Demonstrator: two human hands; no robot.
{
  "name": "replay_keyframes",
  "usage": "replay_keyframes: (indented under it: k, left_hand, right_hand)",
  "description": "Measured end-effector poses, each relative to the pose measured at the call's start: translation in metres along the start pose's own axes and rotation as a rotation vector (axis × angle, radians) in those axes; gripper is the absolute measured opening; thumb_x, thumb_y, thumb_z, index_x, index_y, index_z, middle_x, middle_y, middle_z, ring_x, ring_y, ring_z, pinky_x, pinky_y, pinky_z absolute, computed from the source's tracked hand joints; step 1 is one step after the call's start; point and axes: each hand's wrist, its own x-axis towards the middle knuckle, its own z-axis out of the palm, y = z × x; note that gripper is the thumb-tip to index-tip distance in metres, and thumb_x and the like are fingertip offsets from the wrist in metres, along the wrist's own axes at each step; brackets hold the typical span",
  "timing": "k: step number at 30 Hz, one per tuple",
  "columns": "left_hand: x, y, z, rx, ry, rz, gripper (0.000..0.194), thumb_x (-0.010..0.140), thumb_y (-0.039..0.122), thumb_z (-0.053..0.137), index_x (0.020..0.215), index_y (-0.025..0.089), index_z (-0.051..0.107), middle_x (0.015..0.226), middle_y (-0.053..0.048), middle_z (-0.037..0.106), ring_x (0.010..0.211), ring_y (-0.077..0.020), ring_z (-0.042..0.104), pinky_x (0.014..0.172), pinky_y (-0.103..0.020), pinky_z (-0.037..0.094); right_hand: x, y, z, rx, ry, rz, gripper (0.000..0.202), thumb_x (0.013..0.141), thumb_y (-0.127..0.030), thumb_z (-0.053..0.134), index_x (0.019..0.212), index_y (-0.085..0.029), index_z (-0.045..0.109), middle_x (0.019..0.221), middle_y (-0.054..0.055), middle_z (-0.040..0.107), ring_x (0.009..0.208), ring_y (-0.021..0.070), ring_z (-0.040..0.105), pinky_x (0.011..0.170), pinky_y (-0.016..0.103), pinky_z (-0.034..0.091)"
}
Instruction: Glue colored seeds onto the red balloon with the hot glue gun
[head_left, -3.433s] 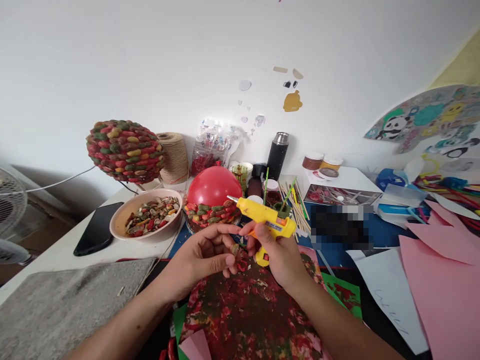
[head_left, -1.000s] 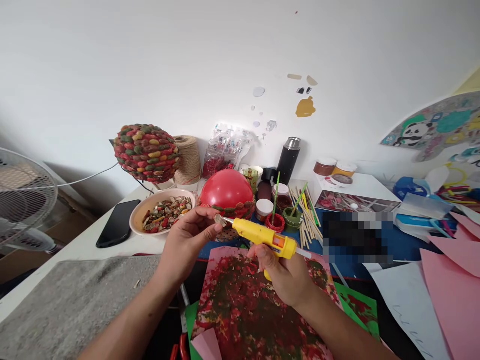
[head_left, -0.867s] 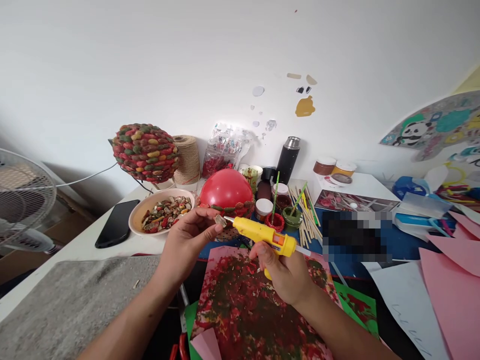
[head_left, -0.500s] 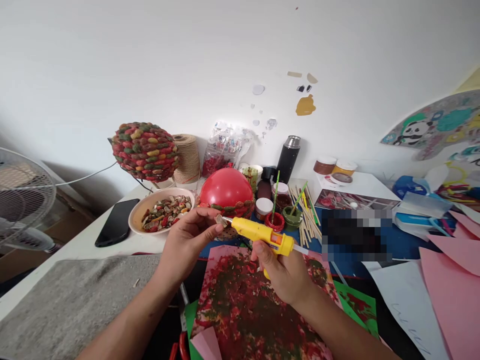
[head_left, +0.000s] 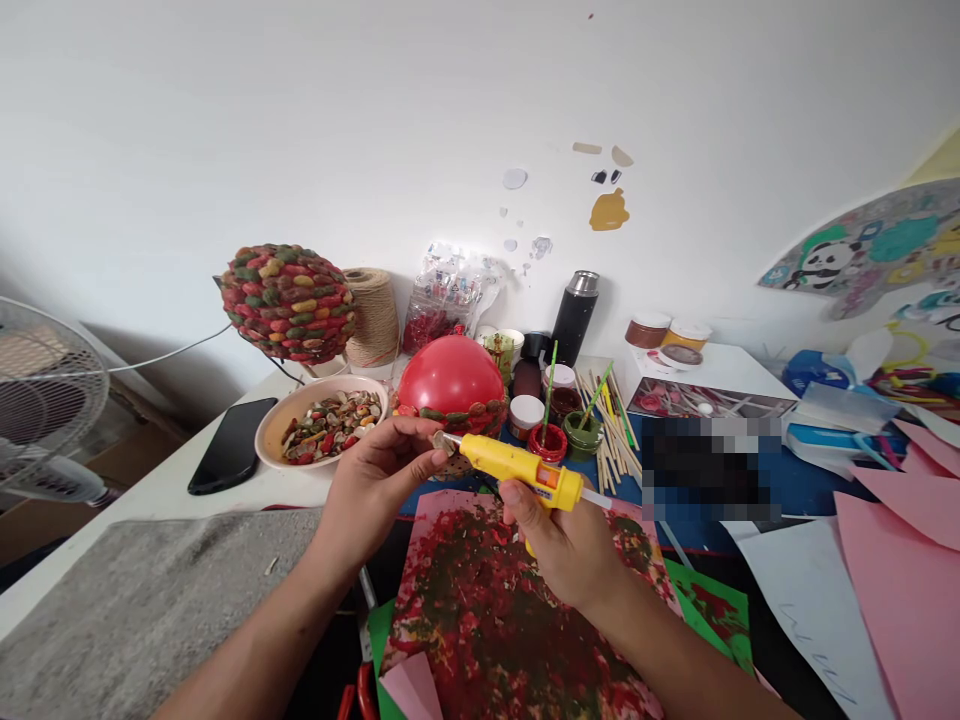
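Note:
My right hand point(head_left: 574, 545) is wrapped round the handle of a yellow hot glue gun point(head_left: 517, 467), a clear glue stick poking from its back end. Its nozzle points left and meets a small pale shell piece point(head_left: 442, 443), which looks like a nut shell. Thumb and fingers of my left hand point(head_left: 382, 480) pinch that piece. Just behind them sits a red balloon point(head_left: 451, 375), its lower part ringed by red, green and brown painted shells point(head_left: 465, 415). To the left, a pale pink bowl point(head_left: 266, 440) holds many painted and plain shell pieces.
A paint-smeared pink sheet point(head_left: 510, 610) lies under my hands. Behind stand a shell-covered ball point(head_left: 289, 305), a twine spool point(head_left: 373, 318), paint jars point(head_left: 547, 443) and a black flask point(head_left: 577, 320). A phone point(head_left: 234, 447) and grey cloth point(head_left: 165, 590) lie left, scissors point(head_left: 366, 690) in front.
Both hands hold nearly the same pose, with the nozzle still at the shell piece. The whole view has shifted very slightly.

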Motion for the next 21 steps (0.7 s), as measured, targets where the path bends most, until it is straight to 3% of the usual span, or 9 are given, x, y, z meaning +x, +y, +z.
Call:
replay_keyframes:
  k: [12,21]
  left_hand:
    - [-0.0012,-0.0002,0.0005,0.022,0.001,-0.001,0.028,0.079,0.032,0.1,0.098,0.021,0.083,0.088,-0.001,0.085,0.08,-0.0168,0.084,0.077,-0.023,0.069]
    - [-0.0008,-0.0006,0.0013,0.016,0.011,-0.019,0.032,0.078,0.034,0.1,0.1,0.019,0.082,0.088,-0.004,0.087,0.079,-0.0203,0.084,0.077,-0.029,0.071]
  right_hand:
    - [-0.0012,0.0018,-0.0007,-0.098,0.02,-0.035,0.073,0.109,-0.081,0.042,0.07,-0.025,0.07,0.05,-0.002,0.055,0.043,0.0168,0.054,0.044,0.028,0.042]
    - [-0.0014,0.0026,0.0,-0.144,0.031,-0.083,0.071,0.112,-0.075,0.043,0.068,-0.025,0.066,0.051,-0.001,0.058,0.045,0.0165,0.056,0.046,0.027,0.043]
